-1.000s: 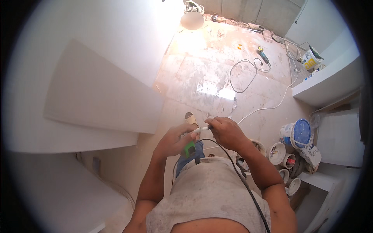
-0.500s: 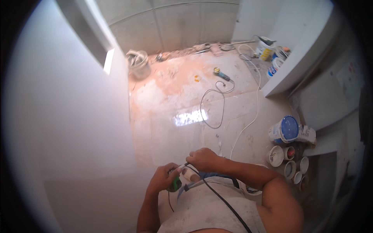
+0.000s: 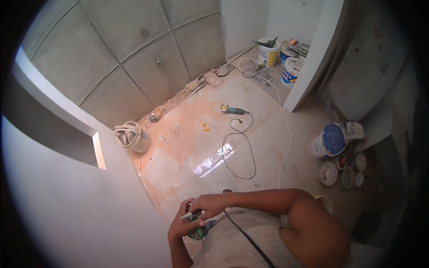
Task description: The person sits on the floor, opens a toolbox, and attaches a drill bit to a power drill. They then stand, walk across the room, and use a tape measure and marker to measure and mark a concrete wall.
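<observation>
Low in the picture, in front of my body, my left hand (image 3: 181,227) is wrapped around a small green-and-black object (image 3: 197,231) whose kind I cannot make out. My right hand (image 3: 208,205) reaches across from the right, its fingers curled over the top of that object and meeting the left fingers. A short white stick-like piece (image 3: 186,215) pokes out between the two hands; which hand grips it is unclear. A black cable (image 3: 248,242) lies across my light shirt.
An angle grinder (image 3: 232,109) with a looped grey cord lies on the dusty floor ahead. A bucket (image 3: 136,138) stands by the left wall. More buckets (image 3: 268,54) stand at the far right; a blue-lidded tub (image 3: 333,139) and several small pots (image 3: 329,173) are nearer.
My view has turned left and shows more of the tiled wall. My right hand has come down and left onto the object in my left hand. The white piece now sticks out leftward.
</observation>
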Motion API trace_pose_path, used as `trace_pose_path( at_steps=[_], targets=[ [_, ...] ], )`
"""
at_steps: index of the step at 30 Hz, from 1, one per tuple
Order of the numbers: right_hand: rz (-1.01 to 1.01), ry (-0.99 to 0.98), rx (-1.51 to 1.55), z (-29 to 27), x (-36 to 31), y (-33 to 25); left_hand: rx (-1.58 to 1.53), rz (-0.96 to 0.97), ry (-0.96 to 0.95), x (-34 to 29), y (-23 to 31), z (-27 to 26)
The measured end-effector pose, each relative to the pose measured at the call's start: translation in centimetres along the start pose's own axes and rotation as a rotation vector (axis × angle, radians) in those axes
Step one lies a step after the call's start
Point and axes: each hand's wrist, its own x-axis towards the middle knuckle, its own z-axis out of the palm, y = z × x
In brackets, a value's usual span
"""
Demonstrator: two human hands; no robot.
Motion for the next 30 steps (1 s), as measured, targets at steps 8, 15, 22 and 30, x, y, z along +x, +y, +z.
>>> trace_pose_path(
  at_steps=[8,15,22,30],
  targets=[
    [0.005,0.24,0.129,-11.6,6.0,2.3,0.052,-0.017,-0.101,8.9,3.8,-8.5],
    [0.284,0.934,0.678,-24.5,0.0,5.8,0.176,-0.225,-0.254,17.4,6.9,-16.6],
    [0.577,1.181,0.04,-26.3,-6.5,12.8,0.302,-0.284,-0.389,28.8,8.1,-19.5],
    [1.458,1.473,0.953,-3.7,-26.8,34.9,0.415,-0.173,-0.107,40.2,9.4,-19.0]
  ],
)
